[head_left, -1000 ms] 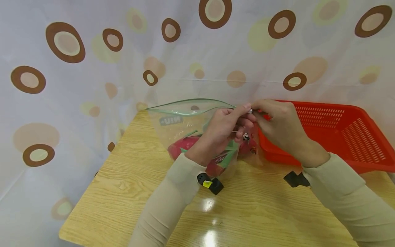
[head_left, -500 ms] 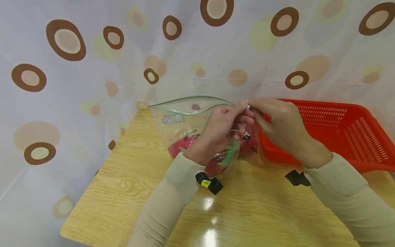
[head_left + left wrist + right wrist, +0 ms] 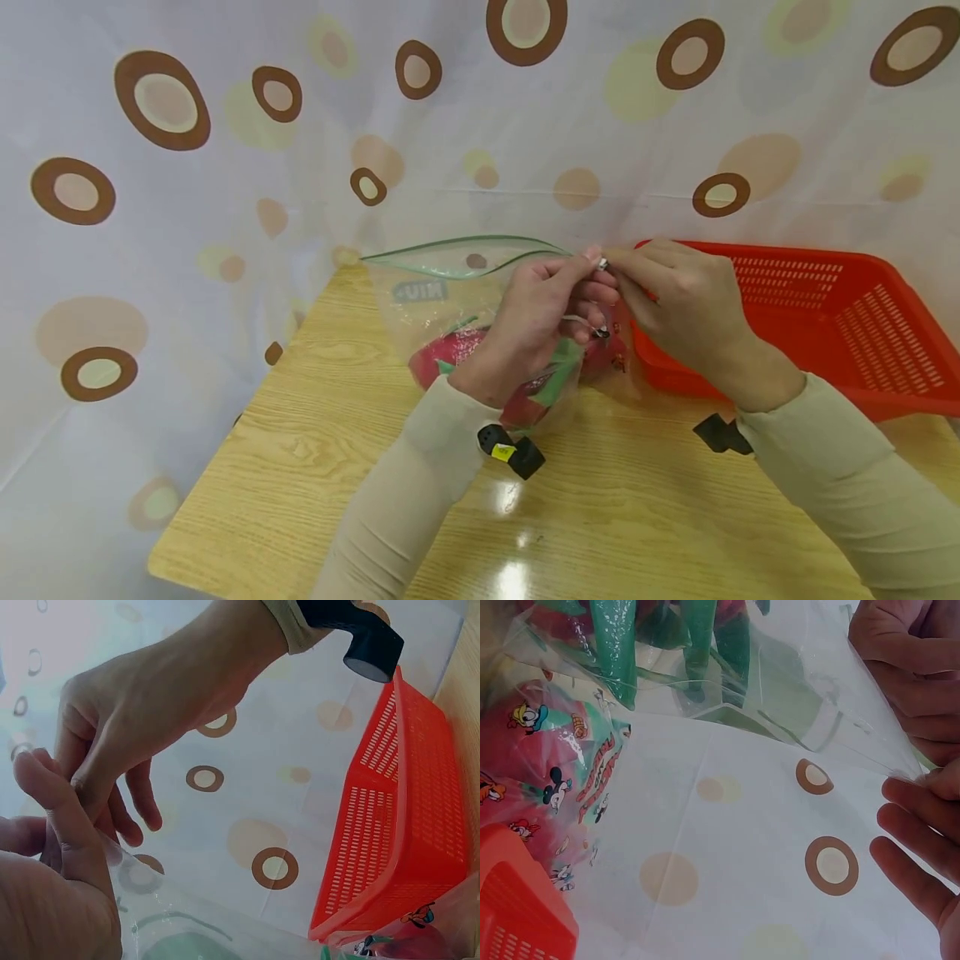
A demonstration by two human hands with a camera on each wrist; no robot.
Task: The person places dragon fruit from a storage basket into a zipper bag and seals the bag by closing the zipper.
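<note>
A clear zip bag (image 3: 480,296) with a green zip strip stands on the table, its mouth gaping on the left side. Inside lies red fruit with green scales, which looks like dragon fruit (image 3: 438,354). At the bag's upper right corner my left hand (image 3: 536,312) pinches the edge between thumb and forefinger. My right hand (image 3: 682,304) pinches that same corner, close against the left fingertips. A small white piece (image 3: 602,264) shows between the two hands; its kind is unclear. In the right wrist view the bag's edge (image 3: 900,769) runs up to the fingertips.
A second clear bag with cartoon prints (image 3: 555,761) holds red and green fruit; it sits between the zip bag and a red plastic basket (image 3: 795,333) at right. A wooden table (image 3: 300,450) lies below, with a patterned curtain (image 3: 465,108) behind.
Both hands keep their pinch at the bag's corner. The right hand has shifted and turned slightly. The bag's mouth looks about the same.
</note>
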